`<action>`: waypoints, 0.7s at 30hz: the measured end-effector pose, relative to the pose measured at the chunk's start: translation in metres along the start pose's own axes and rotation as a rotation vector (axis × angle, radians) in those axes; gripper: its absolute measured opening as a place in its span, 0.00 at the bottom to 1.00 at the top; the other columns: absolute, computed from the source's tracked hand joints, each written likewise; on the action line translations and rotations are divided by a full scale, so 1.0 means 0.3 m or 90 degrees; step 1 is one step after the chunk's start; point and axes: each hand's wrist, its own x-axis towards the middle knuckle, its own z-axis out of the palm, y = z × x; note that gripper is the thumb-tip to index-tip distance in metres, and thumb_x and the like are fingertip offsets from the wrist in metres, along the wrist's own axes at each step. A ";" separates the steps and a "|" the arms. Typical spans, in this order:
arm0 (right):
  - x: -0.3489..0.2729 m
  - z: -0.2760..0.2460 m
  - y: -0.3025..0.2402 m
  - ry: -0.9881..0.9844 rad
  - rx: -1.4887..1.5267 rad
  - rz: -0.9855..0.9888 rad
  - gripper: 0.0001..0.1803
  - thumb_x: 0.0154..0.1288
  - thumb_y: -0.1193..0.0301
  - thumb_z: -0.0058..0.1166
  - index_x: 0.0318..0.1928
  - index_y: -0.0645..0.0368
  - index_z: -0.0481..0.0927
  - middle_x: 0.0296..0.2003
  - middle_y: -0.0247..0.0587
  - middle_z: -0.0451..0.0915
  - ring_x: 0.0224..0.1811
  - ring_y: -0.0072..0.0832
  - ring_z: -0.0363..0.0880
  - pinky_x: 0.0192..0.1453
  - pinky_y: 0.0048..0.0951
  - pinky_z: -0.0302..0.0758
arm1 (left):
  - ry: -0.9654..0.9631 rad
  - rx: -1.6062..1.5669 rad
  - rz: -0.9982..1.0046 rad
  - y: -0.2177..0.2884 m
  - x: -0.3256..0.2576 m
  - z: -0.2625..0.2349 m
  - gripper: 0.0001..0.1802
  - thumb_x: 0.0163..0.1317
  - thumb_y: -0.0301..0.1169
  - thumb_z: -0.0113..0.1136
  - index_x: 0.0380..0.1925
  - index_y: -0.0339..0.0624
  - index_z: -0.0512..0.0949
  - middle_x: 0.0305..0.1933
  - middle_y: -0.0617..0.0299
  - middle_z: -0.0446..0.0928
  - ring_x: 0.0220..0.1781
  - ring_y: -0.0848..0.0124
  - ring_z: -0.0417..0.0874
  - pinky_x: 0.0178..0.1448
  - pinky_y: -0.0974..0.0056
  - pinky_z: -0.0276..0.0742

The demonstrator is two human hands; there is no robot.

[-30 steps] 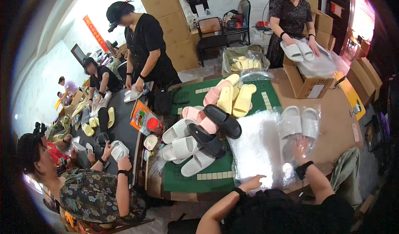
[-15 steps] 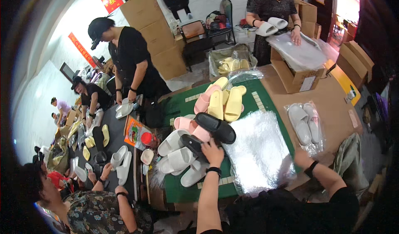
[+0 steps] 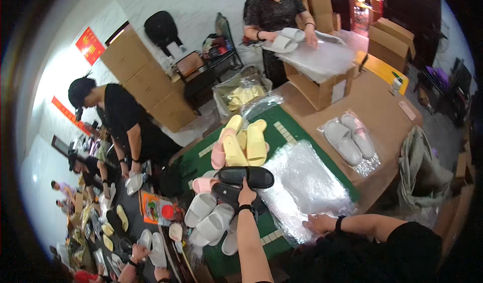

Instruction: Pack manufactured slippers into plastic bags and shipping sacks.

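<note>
Where the left hand [image 3: 246,195] reaches: toward an upper black slide sandal [image 3: 261,178], at its 6 o'clock side, fingers meeting the shoe's near edge; whether they grip it cannot be told.
Clock face: centred on that sandal, with 12 o'clock at the top of the view.
Right hand [image 3: 318,223]: at 4 o'clock, fingers at the near edge of a glossy sheaf of clear plastic bags [image 3: 302,175]; whether they pinch it or merely rest there cannot be made out.
Lower black slide [image 3: 224,192]: at 8 o'clock, partly beneath the upper one.
Light grey slides [image 3: 211,227]: heaped between 7 and 8 o'clock.
Yellow slides [image 3: 256,145]: clustered at 12 o'clock.
Green mat [image 3: 221,265]: spread beneath the heap and much of the sheaf.
Bagged grey pair [image 3: 342,141]: at 2 o'clock, side by side in clear plastic on a brown tabletop [image 3: 387,102].
Open carton [image 3: 327,89]: at 1 o'clock, clear plastic draped over its top.
Co-worker in dark patterned dress [image 3: 276,9]: between 12 and 1 o'clock, handling pale slides [image 3: 283,42] beside the carton.
Red-lidded jar [image 3: 169,212]: at 8 o'clock, next to an orange packet [image 3: 148,207].
Co-worker in black cap [image 3: 121,112]: at 10 o'clock, bent over a dark table.
</note>
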 end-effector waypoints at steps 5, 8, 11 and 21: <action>0.034 0.101 0.046 0.049 0.017 -0.021 0.27 0.57 0.67 0.42 0.58 0.53 0.58 0.54 0.72 0.59 0.37 0.53 0.76 0.35 0.44 0.75 | -0.004 0.003 -0.017 0.033 -0.019 0.059 0.30 0.45 0.25 0.46 0.54 0.47 0.63 0.40 0.43 0.75 0.42 0.48 0.76 0.44 0.52 0.71; 0.067 0.169 0.086 0.046 -0.004 -0.009 0.28 0.56 0.67 0.43 0.59 0.52 0.58 0.54 0.69 0.60 0.33 0.50 0.77 0.31 0.42 0.75 | 0.226 -0.086 0.088 0.063 -0.102 0.031 0.21 0.44 0.22 0.46 0.43 0.38 0.73 0.39 0.43 0.75 0.40 0.46 0.75 0.45 0.52 0.71; 0.059 0.149 0.052 0.114 -0.063 -0.046 0.26 0.56 0.66 0.42 0.57 0.50 0.58 0.54 0.67 0.61 0.31 0.49 0.78 0.28 0.41 0.74 | 0.335 -0.469 -0.090 -0.045 -0.159 0.034 0.18 0.45 0.14 0.43 0.39 0.27 0.71 0.39 0.45 0.74 0.42 0.57 0.76 0.48 0.61 0.70; 0.014 0.069 0.058 0.073 0.108 -0.020 0.18 0.55 0.65 0.42 0.48 0.51 0.62 0.39 0.58 0.71 0.29 0.51 0.76 0.32 0.47 0.73 | 0.184 -1.095 0.012 0.517 -0.613 0.054 0.10 0.50 0.19 0.54 0.31 0.37 0.65 0.33 0.58 0.68 0.33 0.68 0.71 0.36 0.63 0.69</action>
